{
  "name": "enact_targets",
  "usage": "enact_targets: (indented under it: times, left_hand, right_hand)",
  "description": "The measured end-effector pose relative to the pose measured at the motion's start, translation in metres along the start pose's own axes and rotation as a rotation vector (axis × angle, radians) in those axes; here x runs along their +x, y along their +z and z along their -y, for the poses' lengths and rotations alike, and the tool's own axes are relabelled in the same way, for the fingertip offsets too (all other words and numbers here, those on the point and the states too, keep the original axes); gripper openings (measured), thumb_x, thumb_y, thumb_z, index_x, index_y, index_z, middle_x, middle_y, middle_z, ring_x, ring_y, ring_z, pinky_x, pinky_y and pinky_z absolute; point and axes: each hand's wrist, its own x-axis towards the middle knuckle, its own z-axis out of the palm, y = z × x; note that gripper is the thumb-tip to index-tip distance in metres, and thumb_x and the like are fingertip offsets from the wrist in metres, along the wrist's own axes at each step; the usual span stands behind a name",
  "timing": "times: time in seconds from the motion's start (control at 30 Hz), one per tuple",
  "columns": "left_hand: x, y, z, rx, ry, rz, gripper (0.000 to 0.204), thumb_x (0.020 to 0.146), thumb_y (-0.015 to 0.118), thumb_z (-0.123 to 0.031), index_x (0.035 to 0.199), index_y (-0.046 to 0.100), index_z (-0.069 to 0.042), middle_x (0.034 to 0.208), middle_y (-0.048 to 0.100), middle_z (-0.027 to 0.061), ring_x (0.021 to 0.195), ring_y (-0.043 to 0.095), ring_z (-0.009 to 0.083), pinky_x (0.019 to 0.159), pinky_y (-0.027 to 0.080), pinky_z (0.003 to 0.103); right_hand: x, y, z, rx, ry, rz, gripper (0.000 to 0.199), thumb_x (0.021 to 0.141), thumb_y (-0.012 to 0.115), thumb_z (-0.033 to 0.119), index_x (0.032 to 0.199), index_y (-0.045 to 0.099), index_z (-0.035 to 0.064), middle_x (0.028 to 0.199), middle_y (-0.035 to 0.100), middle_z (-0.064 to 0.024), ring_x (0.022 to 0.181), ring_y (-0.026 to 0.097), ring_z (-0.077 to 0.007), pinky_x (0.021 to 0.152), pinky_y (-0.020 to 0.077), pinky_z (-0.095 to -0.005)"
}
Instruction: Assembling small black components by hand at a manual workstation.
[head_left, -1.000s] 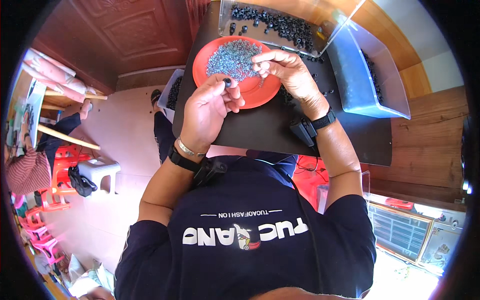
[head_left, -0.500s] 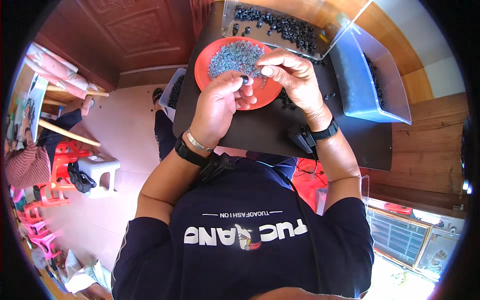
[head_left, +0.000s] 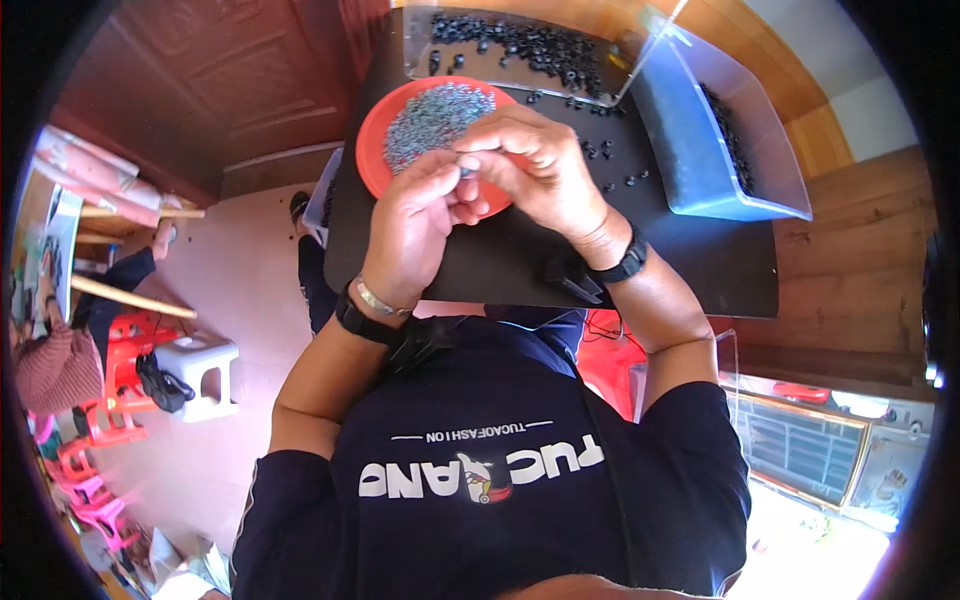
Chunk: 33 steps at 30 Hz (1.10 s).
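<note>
Over the near edge of an orange-red plate, my two hands meet. My left hand is closed, pinching a small black round part between thumb and fingertips. The fingertips of my right hand are pressed together against that part; whatever they hold is hidden or too small to make out. On the plate lies a heap of small silvery metal pieces, too fine to name, partly covered by my hands.
A clear tray of black parts stands at the far side of the dark table. To the right is a translucent blue bin with more. Loose black parts lie between. Stools and another person are at the left.
My right hand has come down and left from above the plate until its fingertips meet the black part in my left hand. The whole view has shifted slightly.
</note>
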Motion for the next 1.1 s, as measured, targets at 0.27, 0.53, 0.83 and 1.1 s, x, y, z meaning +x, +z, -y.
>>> enact_targets:
  times: [0.27, 0.53, 0.83, 1.1]
  left_hand:
    - [-0.002, 0.0, 0.0, 0.017, 0.005, 0.04, 0.021, 0.094, 0.045, -0.02, 0.102, 0.056, -0.004, 0.084, 0.055, 0.0029, 0.077, 0.056, 0.0153, 0.071, 0.042, 0.027]
    - [0.0, -0.001, 0.001, -0.029, 0.004, 0.023, 0.019, 0.094, 0.046, -0.02, 0.097, 0.055, -0.004, 0.084, 0.056, 0.0037, 0.077, 0.057, 0.0162, 0.07, 0.043, 0.027]
    - [-0.002, 0.0, 0.002, -0.011, 0.021, 0.008, 0.02, 0.094, 0.046, -0.02, 0.097, 0.056, -0.004, 0.084, 0.056, 0.0041, 0.077, 0.057, 0.0159, 0.07, 0.044, 0.028]
    - [-0.003, -0.001, 0.002, 0.012, 0.03, 0.003, 0.021, 0.094, 0.045, -0.021, 0.099, 0.055, -0.004, 0.085, 0.056, 0.0034, 0.08, 0.057, 0.0152, 0.074, 0.044, 0.028]
  right_hand:
    - [-0.001, 0.003, -0.002, -0.04, 0.075, -0.01, 0.011, 0.082, 0.065, -0.001, 0.093, 0.065, 0.0007, 0.084, 0.067, -0.0078, 0.079, 0.065, -0.0187, 0.072, 0.0518, -0.0289]
    - [-0.003, -0.002, -0.003, 0.205, 0.167, -0.061, 0.008, 0.085, 0.064, 0.002, 0.093, 0.064, 0.0003, 0.083, 0.068, -0.0057, 0.079, 0.064, -0.0101, 0.071, 0.0526, -0.0251]
    - [-0.002, 0.0, -0.003, 0.007, 0.031, 0.011, 0.012, 0.081, 0.066, 0.001, 0.094, 0.066, 0.0019, 0.087, 0.067, -0.0074, 0.082, 0.063, -0.0194, 0.075, 0.0512, -0.0297]
    - [-0.002, 0.001, 0.003, -0.168, -0.031, 0.029, 0.016, 0.079, 0.067, 0.003, 0.094, 0.067, 0.0048, 0.085, 0.066, -0.0074, 0.081, 0.064, -0.0227, 0.072, 0.0519, -0.0316]
